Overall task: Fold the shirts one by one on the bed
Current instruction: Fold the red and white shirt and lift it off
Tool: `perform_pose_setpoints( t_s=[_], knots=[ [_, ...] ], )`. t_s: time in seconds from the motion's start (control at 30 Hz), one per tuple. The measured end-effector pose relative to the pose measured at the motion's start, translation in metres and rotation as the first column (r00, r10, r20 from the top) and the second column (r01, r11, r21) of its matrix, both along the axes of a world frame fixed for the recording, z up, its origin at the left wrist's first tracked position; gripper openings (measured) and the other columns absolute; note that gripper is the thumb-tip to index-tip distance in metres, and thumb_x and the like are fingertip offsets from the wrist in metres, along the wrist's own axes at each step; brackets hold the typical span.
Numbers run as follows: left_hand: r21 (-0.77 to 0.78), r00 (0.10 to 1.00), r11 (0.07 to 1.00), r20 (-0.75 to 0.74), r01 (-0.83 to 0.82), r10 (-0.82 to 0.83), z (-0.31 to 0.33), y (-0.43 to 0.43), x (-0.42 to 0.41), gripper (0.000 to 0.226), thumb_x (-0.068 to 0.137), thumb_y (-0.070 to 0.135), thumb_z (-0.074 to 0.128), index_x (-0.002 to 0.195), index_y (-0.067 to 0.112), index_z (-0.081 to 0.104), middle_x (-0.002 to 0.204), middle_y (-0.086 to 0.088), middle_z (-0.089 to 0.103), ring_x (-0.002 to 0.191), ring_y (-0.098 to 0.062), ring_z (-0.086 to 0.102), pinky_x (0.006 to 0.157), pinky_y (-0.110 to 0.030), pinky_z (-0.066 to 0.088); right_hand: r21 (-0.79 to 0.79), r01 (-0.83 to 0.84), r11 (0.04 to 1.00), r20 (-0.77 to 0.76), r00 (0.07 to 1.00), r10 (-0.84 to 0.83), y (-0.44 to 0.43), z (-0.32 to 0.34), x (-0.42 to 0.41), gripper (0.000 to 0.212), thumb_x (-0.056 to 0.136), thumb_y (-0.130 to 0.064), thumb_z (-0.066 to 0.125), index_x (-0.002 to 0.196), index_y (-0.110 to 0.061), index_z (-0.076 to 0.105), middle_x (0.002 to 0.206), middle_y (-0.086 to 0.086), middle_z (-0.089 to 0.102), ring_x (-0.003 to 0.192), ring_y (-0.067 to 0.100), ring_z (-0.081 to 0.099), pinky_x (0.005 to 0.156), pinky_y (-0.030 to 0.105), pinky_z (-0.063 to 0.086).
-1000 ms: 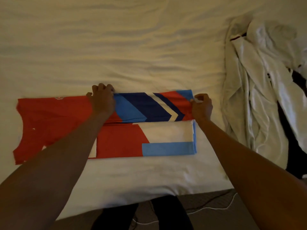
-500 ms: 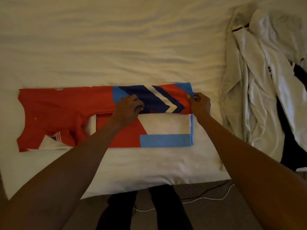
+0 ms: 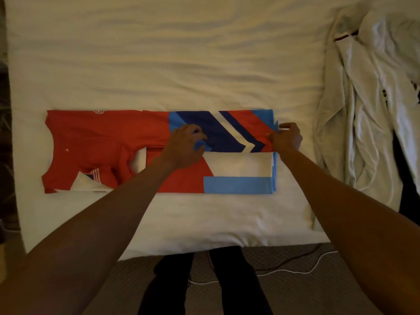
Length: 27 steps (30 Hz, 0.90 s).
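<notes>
Red shirt [image 3: 109, 137] on bed [image 3: 181, 64]; L hand [image 3: 185, 144], R hand [image 3: 287, 138] pinch it (half-folded).

There is one view, from a wide-angle camera worn on the person's head. It looks forward and steeply down across the near edge of the bed [image 3: 159, 64], from a standing place at the bedside: the person's own legs [image 3: 236, 280] and a strip of floor [image 3: 318, 296] show along the bottom of the frame. Both forearms run in from the lower corners, so the left hand [image 3: 184, 144] and the right hand [image 3: 287, 138] lie near the middle, on the shirt [image 3: 102, 137]. The camera is close, within arm's reach of the shirt. The bed fills most of the frame, and a pile of white clothes [image 3: 363, 98] reaches the right edge
</notes>
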<state>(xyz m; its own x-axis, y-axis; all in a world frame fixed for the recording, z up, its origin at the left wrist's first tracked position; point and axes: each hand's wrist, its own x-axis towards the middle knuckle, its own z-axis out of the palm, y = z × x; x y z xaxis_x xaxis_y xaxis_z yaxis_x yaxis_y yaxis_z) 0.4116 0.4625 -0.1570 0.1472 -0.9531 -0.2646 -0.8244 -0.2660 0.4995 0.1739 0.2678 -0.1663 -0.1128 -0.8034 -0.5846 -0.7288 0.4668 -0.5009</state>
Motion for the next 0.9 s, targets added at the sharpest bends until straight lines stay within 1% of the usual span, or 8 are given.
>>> perform_pose_setpoints(
  t_s=[0.2, 0.33, 0.5, 0.6, 0.7, 0.77, 0.83, 0.9],
  knots=[
    [-0.112, 0.966, 0.96, -0.035, -0.258, 0.256, 0.016, 0.038, 0.029, 0.024, 0.089, 0.012, 0.058, 0.11, 0.012, 0.069, 0.112, -0.006, 0.063, 0.105, -0.025, 0.057, 0.085, -0.042, 0.05, -0.351, -0.386, 0.853, -0.301, 0.909, 0.288, 0.027, 0.016, 0.025, 0.048, 0.083, -0.002, 0.056, 0.129, -0.012, 0.046, 0.129, 0.013, 0.049, 0.117, 0.03, 0.05, 0.092, 0.04, 0.041],
    [-0.146, 0.879, 0.867, -0.094, -0.476, 0.467, 0.034, 0.085, 0.054, 0.023, 0.093, 0.008, 0.058, 0.113, 0.013, 0.068, 0.11, -0.006, 0.066, 0.097, -0.019, 0.061, 0.081, -0.032, 0.051, -0.46, -0.528, 0.714, -0.097, 0.829, 0.55, 0.075, 0.031, 0.082, 0.037, 0.086, -0.001, 0.057, 0.122, -0.006, 0.053, 0.122, 0.014, 0.053, 0.107, 0.029, 0.055, 0.084, 0.033, 0.042],
    [-0.191, 0.794, 0.773, -0.06, -0.604, 0.605, 0.047, 0.158, 0.089, 0.022, 0.097, 0.012, 0.056, 0.116, 0.013, 0.068, 0.11, -0.006, 0.071, 0.095, -0.019, 0.063, 0.082, -0.029, 0.049, -0.393, -0.768, 0.506, 0.046, 0.533, 0.845, 0.18, 0.039, 0.17, 0.007, 0.094, -0.021, 0.059, 0.097, -0.015, 0.059, 0.093, 0.0, 0.063, 0.082, 0.017, 0.059, 0.07, 0.04, 0.053],
    [-0.161, 0.745, 0.733, -0.03, -0.661, 0.666, 0.043, 0.202, 0.124, 0.029, 0.092, 0.0, 0.054, 0.116, 0.009, 0.067, 0.112, -0.009, 0.07, 0.101, -0.025, 0.065, 0.087, -0.033, 0.049, -0.33, -0.887, 0.324, 0.096, 0.31, 0.946, 0.242, 0.033, 0.21, 0.027, 0.087, -0.036, 0.069, 0.104, -0.016, 0.063, 0.098, 0.002, 0.065, 0.089, 0.021, 0.06, 0.076, 0.042, 0.051],
    [-0.037, 0.783, 0.784, 0.035, -0.62, 0.621, 0.039, 0.235, 0.16, 0.054, 0.074, -0.013, 0.057, 0.122, 0.01, 0.064, 0.122, -0.013, 0.065, 0.113, -0.034, 0.059, 0.094, -0.041, 0.048, -0.337, -0.925, 0.178, 0.022, 0.181, 0.983, 0.293, 0.019, 0.244, 0.07, 0.077, -0.049, 0.075, 0.13, -0.01, 0.053, 0.129, 0.015, 0.054, 0.116, 0.035, 0.051, 0.091, 0.048, 0.046],
    [0.054, 0.865, 0.865, 0.099, -0.499, 0.492, 0.035, 0.246, 0.181, 0.068, 0.067, -0.014, 0.06, 0.129, 0.013, 0.062, 0.133, -0.01, 0.06, 0.122, -0.034, 0.053, 0.097, -0.043, 0.043, -0.33, -0.932, 0.151, -0.073, 0.185, 0.98, 0.318, 0.012, 0.265, 0.085, 0.071, -0.056, 0.077, 0.137, -0.011, 0.049, 0.14, 0.015, 0.046, 0.126, 0.037, 0.042, 0.1, 0.048, 0.037],
    [0.115, 0.923, 0.922, 0.158, -0.37, 0.35, 0.028, 0.252, 0.202, 0.074, 0.067, -0.011, 0.065, 0.135, 0.017, 0.06, 0.145, -0.005, 0.052, 0.131, -0.033, 0.047, 0.097, -0.047, 0.041, -0.361, -0.92, 0.151, -0.154, 0.218, 0.964, 0.332, 0.007, 0.281, 0.069, 0.068, -0.05, 0.08, 0.124, -0.014, 0.061, 0.13, 0.014, 0.053, 0.119, 0.036, 0.045, 0.098, 0.047, 0.038],
    [0.163, 0.952, 0.949, 0.189, -0.271, 0.239, 0.021, 0.253, 0.218, 0.074, 0.073, -0.005, 0.068, 0.141, 0.022, 0.055, 0.153, -0.001, 0.044, 0.137, -0.032, 0.042, 0.098, -0.05, 0.04, -0.424, -0.889, 0.174, -0.17, 0.266, 0.949, 0.337, -0.001, 0.292, 0.033, 0.073, -0.031, 0.08, 0.1, -0.014, 0.07, 0.113, 0.013, 0.061, 0.108, 0.037, 0.052, 0.091, 0.047, 0.044]
  ],
)
